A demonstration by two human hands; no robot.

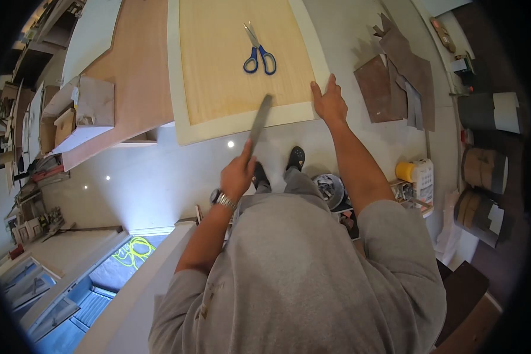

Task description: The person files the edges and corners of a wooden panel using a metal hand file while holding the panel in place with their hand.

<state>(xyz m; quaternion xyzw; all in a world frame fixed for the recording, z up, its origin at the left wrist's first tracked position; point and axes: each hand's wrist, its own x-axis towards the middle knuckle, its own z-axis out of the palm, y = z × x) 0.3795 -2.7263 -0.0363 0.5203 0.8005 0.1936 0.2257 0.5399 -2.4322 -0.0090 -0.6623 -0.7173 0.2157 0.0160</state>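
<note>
My left hand (237,176) is closed round the handle end of a long flat grey blade-like tool (261,118), whose tip lies over the near part of a wooden panel (224,71) with a pale border. My right hand (330,103) rests at the panel's right near corner, fingers apart, thumb over the pale edge. Scissors with blue handles (259,56) lie on the panel beyond the tool's tip, blades slightly apart and pointing away from me.
Brown sheet scraps (389,88) lie to the right. A cardboard box (94,100) sits on a wooden board (141,71) at the left. Below are a bucket (329,190), a yellow roll (405,171) and my shoes (296,157). Rolls (484,170) stand at the far right.
</note>
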